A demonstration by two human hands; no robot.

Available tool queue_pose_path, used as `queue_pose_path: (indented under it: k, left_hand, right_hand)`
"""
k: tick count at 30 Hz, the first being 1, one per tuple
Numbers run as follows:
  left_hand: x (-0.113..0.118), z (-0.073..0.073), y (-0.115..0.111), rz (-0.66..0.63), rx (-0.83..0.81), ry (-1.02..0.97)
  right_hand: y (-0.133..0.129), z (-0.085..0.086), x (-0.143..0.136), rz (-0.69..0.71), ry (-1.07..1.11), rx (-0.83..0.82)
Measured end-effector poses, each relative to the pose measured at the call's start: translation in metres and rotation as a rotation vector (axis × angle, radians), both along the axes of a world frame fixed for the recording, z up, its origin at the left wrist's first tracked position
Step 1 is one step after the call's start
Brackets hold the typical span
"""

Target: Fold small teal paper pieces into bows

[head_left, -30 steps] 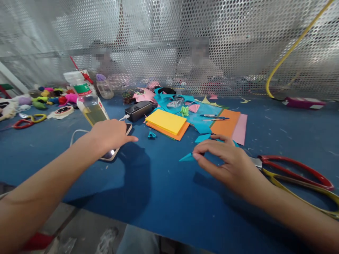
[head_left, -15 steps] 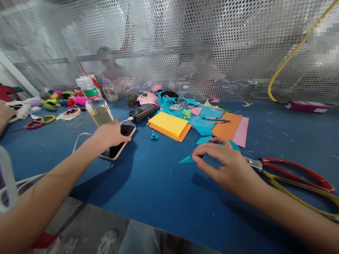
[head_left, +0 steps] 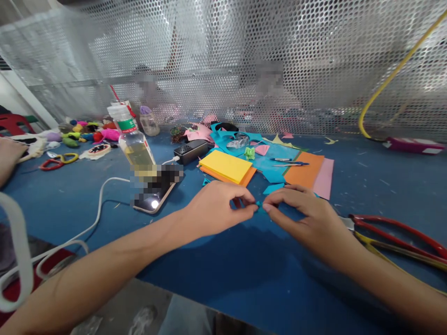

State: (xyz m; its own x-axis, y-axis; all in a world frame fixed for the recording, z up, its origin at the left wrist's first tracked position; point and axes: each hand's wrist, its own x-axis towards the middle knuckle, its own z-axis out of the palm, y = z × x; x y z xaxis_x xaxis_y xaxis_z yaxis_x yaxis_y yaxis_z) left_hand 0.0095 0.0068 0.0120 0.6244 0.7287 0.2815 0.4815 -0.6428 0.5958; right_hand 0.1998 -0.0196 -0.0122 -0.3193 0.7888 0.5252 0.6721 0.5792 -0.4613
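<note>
Between the fingertips of both hands is a small piece of folded blue paper (head_left: 259, 205), mostly covered by the fingers. My left hand (head_left: 218, 207) pinches it from the left, and my right hand (head_left: 302, 214) pinches it from the right. Both hands are held over the blue table (head_left: 223, 274). Just behind my left hand, a small blue folded piece (head_left: 206, 182) shows in part. Yellow paper (head_left: 226, 165) lies on orange sheets beyond the hands. Blue paper scraps (head_left: 273, 188) lie behind my right hand.
A phone (head_left: 157, 190) with a white cable, a bottle of yellowish liquid (head_left: 134, 146) and a black box (head_left: 191, 151) stand or lie left. Large scissors (head_left: 394, 232) lie right, near my forearm. Another person's hand (head_left: 10, 156) is at the far left.
My left hand has left the phone and moved right to the blue paper at my right hand's fingertips. The phone screen now shows a bright spot. The view has shifted slightly.
</note>
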Motion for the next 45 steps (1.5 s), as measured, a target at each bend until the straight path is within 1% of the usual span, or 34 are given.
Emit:
queue_pose_path:
  k: [6,10,18,23,31,34,38,43,45]
  left_hand:
    - [-0.004,-0.010,-0.002,-0.018,0.048,-0.108]
    - [-0.002,-0.013,-0.004,-0.024,0.100,-0.166]
    - [-0.002,-0.016,-0.005,-0.012,0.193,-0.153]
    - [-0.003,-0.018,-0.003,-0.010,0.107,-0.182]
    - [-0.004,-0.014,-0.004,-0.013,-0.028,-0.255]
    - [-0.005,-0.015,-0.004,0.018,-0.080,-0.268]
    - [-0.004,-0.015,-0.004,0.069,-0.159,-0.247]
    - [-0.005,-0.010,-0.004,0.020,-0.213,-0.261]
    - [-0.006,-0.009,-0.003,0.020,-0.230,-0.268]
  right_hand:
    - [-0.002,-0.002,-0.003,0.024,-0.035,0.026]
    - [-0.004,-0.001,-0.004,0.043,-0.032,0.016]
    - [-0.003,-0.006,-0.005,0.052,-0.050,0.054]
    - [-0.003,-0.006,-0.005,0.034,-0.059,0.067]
    - [-0.003,-0.005,-0.005,0.017,-0.051,0.083]
    - [-0.003,-0.004,-0.005,0.022,-0.055,0.086]
    - [-0.006,-0.003,-0.006,0.044,-0.061,0.090]
    - [-0.008,0.000,-0.008,0.110,-0.079,0.068]
    - [-0.009,0.002,-0.009,0.131,-0.077,0.055]
